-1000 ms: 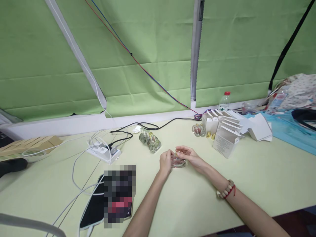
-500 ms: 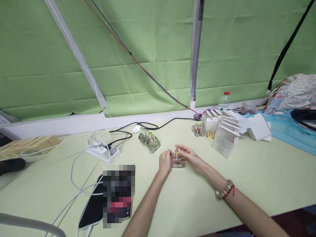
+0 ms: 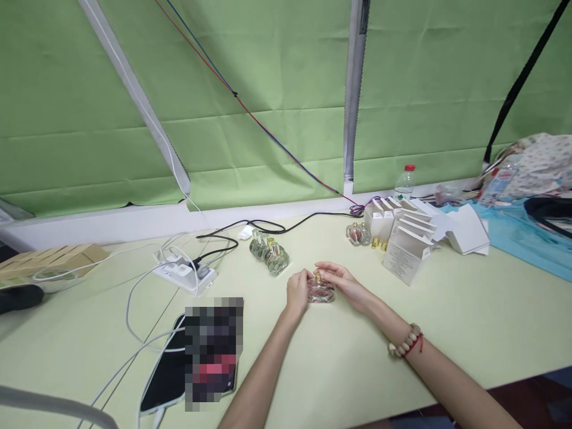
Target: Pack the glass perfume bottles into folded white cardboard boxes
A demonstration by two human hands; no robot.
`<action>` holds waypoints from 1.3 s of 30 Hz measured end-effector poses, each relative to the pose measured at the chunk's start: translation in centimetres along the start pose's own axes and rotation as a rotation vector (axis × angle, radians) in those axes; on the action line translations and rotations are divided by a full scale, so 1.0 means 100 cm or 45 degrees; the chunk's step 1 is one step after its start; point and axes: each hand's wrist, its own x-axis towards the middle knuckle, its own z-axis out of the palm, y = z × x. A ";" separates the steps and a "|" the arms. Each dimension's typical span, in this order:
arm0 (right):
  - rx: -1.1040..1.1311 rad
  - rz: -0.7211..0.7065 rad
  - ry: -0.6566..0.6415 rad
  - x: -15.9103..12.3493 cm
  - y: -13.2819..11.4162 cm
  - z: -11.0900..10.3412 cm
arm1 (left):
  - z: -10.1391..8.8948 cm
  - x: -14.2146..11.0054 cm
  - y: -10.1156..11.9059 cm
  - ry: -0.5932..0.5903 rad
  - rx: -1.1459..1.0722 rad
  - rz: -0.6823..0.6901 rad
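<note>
A clear glass perfume bottle (image 3: 320, 294) with pinkish liquid and a gold neck stands upright on the table between my hands. My left hand (image 3: 297, 292) is closed against its left side. From the right, my right hand (image 3: 347, 286) curls its fingers round the bottle's upper side near the neck; part of the fingers is behind the glass. Farther off is a row of greenish perfume bottles (image 3: 270, 252). Two or more pinkish bottles (image 3: 358, 233) stand at the back, beside small gold caps (image 3: 376, 242).
Several white boxes (image 3: 406, 259) stand open at the right, by a red-capped water bottle (image 3: 404, 183). On the left lie a power strip (image 3: 185, 275) with cables, a phone (image 3: 163, 375), a partly blurred item (image 3: 214, 351) and brown boxes (image 3: 84, 260).
The view has shifted very slightly. Both hands keep their places around the perfume bottle, with no other visible movement.
</note>
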 end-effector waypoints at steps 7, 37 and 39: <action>-0.604 -0.249 0.375 0.014 0.001 -0.024 | 0.000 0.001 0.001 0.004 -0.019 -0.019; -1.959 0.085 1.188 0.016 0.001 -0.095 | 0.005 -0.001 -0.005 0.005 0.017 -0.042; -1.968 0.067 1.169 0.015 0.002 -0.095 | 0.006 0.000 -0.006 0.002 0.006 -0.036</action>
